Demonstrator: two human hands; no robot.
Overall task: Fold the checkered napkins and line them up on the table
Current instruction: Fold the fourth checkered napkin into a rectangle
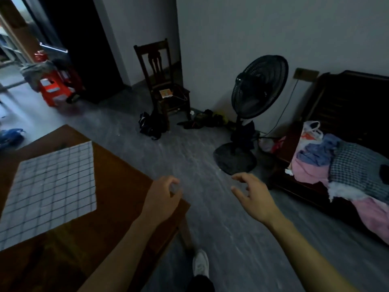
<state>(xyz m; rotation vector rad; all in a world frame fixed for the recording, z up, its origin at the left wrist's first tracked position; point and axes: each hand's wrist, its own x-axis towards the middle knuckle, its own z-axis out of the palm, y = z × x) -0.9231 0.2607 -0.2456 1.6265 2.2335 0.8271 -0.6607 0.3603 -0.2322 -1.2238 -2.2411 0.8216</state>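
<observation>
Barely started imo: 1 checkered napkin [50,192] lies flat, unfolded on the left tabletop [117,186]. Left hand [163,199] and right hand [252,199] hang loose, each grip relaxed and holding nothing, so all the folding's left.

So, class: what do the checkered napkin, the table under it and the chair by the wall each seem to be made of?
Napkin: probably thin woven cloth, matt, pale with a dark grid; it lies flat and limp.
Table: looks like brown wood with a slight sheen, though a laminate is possible.
Chair: dark wood, apparently varnished, with a carved slatted back.
</observation>
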